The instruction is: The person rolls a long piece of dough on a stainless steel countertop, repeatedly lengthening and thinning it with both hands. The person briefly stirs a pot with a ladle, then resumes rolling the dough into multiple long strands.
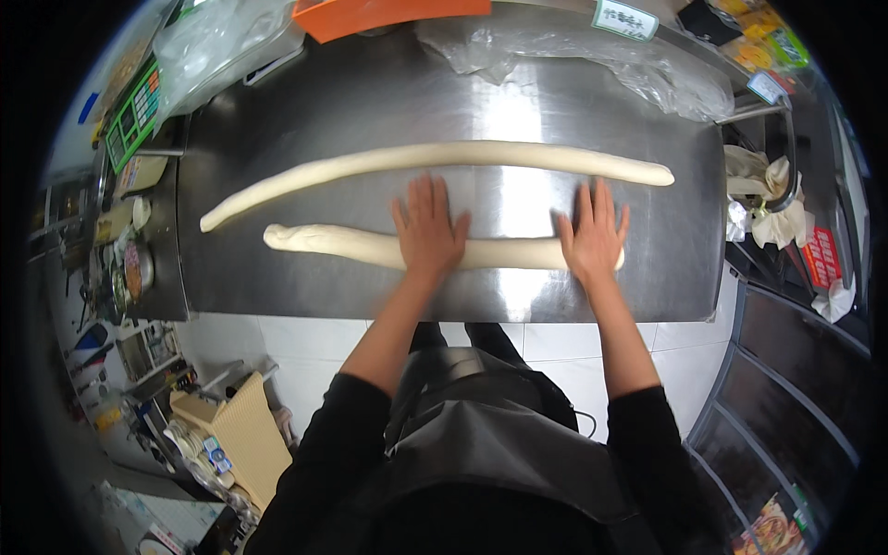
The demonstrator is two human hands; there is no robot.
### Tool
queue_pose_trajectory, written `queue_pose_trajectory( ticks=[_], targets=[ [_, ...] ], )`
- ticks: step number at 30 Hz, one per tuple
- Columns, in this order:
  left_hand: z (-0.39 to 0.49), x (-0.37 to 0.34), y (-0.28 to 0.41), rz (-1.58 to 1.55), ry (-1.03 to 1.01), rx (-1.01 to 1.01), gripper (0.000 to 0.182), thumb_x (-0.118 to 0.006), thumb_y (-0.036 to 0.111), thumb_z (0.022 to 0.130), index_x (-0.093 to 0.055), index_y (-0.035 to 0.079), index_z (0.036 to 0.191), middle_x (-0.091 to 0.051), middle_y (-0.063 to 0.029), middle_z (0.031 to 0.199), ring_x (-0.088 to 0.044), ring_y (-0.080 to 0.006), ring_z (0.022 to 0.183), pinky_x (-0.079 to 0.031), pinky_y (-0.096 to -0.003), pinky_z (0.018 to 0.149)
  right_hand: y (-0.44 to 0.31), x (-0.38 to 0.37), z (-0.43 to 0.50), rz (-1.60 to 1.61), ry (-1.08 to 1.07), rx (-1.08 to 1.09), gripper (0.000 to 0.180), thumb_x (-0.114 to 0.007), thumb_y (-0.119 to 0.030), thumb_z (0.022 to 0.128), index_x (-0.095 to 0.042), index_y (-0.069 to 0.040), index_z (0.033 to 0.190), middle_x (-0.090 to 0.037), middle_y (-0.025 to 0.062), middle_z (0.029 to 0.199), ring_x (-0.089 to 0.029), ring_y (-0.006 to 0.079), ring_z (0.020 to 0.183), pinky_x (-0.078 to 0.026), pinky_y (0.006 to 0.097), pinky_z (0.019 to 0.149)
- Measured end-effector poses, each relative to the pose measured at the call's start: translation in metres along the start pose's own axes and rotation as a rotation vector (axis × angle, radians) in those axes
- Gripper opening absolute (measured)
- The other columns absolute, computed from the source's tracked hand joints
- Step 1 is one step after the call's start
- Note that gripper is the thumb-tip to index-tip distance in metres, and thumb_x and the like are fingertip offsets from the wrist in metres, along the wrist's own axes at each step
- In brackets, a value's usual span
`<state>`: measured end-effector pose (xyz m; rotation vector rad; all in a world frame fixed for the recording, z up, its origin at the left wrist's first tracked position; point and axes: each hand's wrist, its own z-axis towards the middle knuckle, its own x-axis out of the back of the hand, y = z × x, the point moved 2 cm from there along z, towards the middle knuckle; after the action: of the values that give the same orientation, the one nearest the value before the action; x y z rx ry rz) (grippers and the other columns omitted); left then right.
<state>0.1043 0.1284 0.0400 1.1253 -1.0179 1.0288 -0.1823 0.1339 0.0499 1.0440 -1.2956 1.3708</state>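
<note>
Across the stainless steel table [333,97] lie two pale dough ropes. The nearer, thicker dough rope [513,254] runs left to right under both of my hands. My left hand [431,232] rests flat on it near its middle, fingers pointing away from me and somewhat spread. Close to its right end my right hand [594,232] presses on it, palm down, thumb and fingers apart. Its left end [277,237] is blunt and a little lumpy. Beyond my fingertips, the longer, thinner dough rope [451,154] bows in an arc, touched by neither hand.
Crumpled clear plastic sheeting [583,52] lies along the table's back edge, near an orange container [395,15]. A green-framed scale [133,118] stands at the left. A metal bowl with food [137,267] is at the left side. A cardboard box [243,437] sits lower left.
</note>
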Motion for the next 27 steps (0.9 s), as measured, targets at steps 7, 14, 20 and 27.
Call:
queue_pose_trajectory(
  ticks=[7,14,20,27],
  targets=[
    [-0.159,0.053,-0.025,-0.030,-0.327,-0.085,0.084,-0.070,0.043,0.093,-0.038,0.009,0.163,-0.035,-0.0143,0.170,-0.029,-0.0369,0.157,-0.020,-0.0638,0.123,0.028,0.021,-0.137,-0.006,-0.159,0.007,0.070,-0.060,-0.047,0.100,-0.047,-0.011,0.158,-0.037,0.0184,0.167,-0.033,0.0375,0.155,-0.013,0.0647,0.126],
    [0.014,0.005,-0.059,-0.086,0.093,0.120,0.079,-0.058,0.043,0.102,-0.030,0.007,0.166,-0.030,-0.0201,0.171,-0.026,-0.0393,0.159,-0.015,-0.0638,0.125,0.052,-0.012,0.000,-0.011,0.160,-0.293,0.070,-0.055,-0.041,0.104,-0.038,-0.005,0.162,-0.031,0.0212,0.170,-0.030,0.0354,0.157,-0.014,0.0599,0.128],
    [0.033,0.006,-0.090,0.004,0.080,0.120,0.078,-0.059,0.044,0.101,-0.034,0.005,0.164,-0.032,-0.0207,0.170,-0.027,-0.0390,0.158,-0.017,-0.0625,0.125,0.063,-0.018,0.021,-0.066,0.150,-0.236,0.064,-0.053,-0.034,0.104,-0.041,-0.007,0.161,-0.035,0.0175,0.169,-0.030,0.0316,0.158,-0.013,0.0561,0.129],
    [-0.163,0.073,-0.128,0.062,-0.314,0.018,0.084,-0.065,0.055,0.092,-0.043,0.013,0.161,-0.036,-0.0137,0.169,-0.032,-0.0347,0.156,-0.022,-0.0610,0.124,0.074,-0.001,-0.103,-0.019,-0.156,-0.136,0.062,-0.039,-0.034,0.106,-0.041,-0.007,0.161,-0.038,0.0160,0.168,-0.028,0.0327,0.159,-0.009,0.0565,0.129]
  ],
)
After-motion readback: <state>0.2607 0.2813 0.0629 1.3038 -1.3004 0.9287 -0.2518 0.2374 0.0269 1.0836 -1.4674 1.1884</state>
